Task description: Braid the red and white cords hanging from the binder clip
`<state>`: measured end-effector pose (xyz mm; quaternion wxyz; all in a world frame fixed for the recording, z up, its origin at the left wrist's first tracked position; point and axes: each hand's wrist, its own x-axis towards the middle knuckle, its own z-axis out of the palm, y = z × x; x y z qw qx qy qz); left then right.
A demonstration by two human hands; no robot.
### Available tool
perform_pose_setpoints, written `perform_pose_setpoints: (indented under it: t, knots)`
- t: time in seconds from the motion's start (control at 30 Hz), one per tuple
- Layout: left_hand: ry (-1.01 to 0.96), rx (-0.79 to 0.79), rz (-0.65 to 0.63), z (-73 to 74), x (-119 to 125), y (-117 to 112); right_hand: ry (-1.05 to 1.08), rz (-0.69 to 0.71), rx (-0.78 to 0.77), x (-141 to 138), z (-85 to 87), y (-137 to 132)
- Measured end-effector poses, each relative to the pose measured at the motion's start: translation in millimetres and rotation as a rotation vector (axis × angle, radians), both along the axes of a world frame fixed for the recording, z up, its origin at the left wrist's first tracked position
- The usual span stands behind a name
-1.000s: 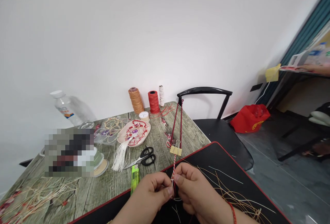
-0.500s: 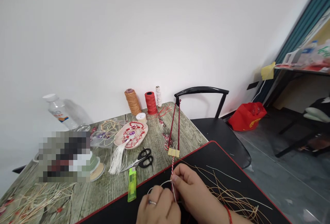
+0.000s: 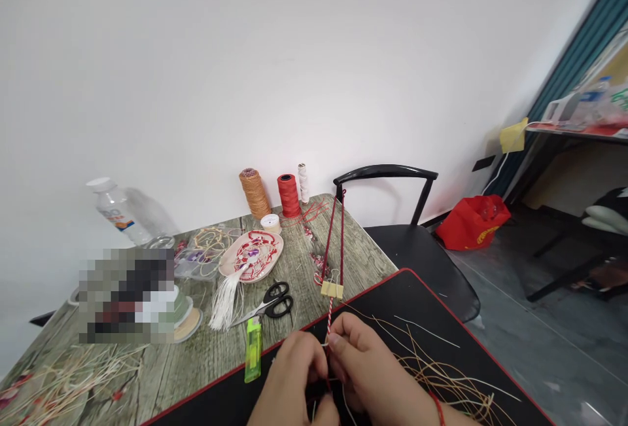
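Note:
A red-and-white twisted cord (image 3: 330, 314) hangs taut from a yellow binder clip (image 3: 332, 290), which is tied by dark red cords (image 3: 342, 236) to the chair back. My right hand (image 3: 363, 360) pinches this twisted cord between thumb and forefinger just below the clip. To its left, my left hand (image 3: 294, 373) is curled with its fingertips at the white cord (image 3: 324, 345) by the pinch; its grip is partly hidden. Loose white ends trail below both hands over the black mat (image 3: 216, 406).
Left of the mat lie a green lighter (image 3: 253, 351), black-handled scissors (image 3: 275, 300) and a pink plate (image 3: 275, 262) with knotted cords. Thread spools (image 3: 288, 197) stand near the wall beside a tilted bottle (image 3: 115, 210). Beige cord offcuts (image 3: 441, 373) lie right of my hands.
My left hand has turned and risen, its curled fingers now nearer the right fingertips. The white loop that showed above it is no longer visible. My right hand keeps its pinch.

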<state>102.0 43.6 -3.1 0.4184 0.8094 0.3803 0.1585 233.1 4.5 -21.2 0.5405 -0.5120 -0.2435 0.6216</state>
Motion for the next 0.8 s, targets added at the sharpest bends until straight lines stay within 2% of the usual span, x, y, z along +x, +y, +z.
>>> perform_pose_setpoints:
  t: [0.1,0.17,0.27,0.47,0.6,0.8]
  knots:
    - [-0.202,-0.344,0.103,-0.7,6.7,5.3,-0.109,-0.01,0.023,0.2,-7.2,1.7]
    - [-0.305,-0.492,0.139,-5.9,12.0,6.3,-0.174,-0.028,0.056,0.1,-11.7,2.3]
    - [-0.383,-0.544,0.205,-12.6,17.7,7.2,-0.236,-0.04,0.087,-0.5,-14.1,2.0]
    - [-0.409,-0.659,0.21,-14.7,20.5,8.3,-0.304,-0.008,0.055,-0.8,-12.5,0.9]
    - [-0.437,-0.622,0.252,-14.9,17.9,11.6,-0.367,-0.006,0.065,1.0,-10.3,0.4]
    - [-0.18,-0.239,0.199,-10.0,5.2,14.7,-0.386,0.043,0.014,4.9,1.7,-0.5]
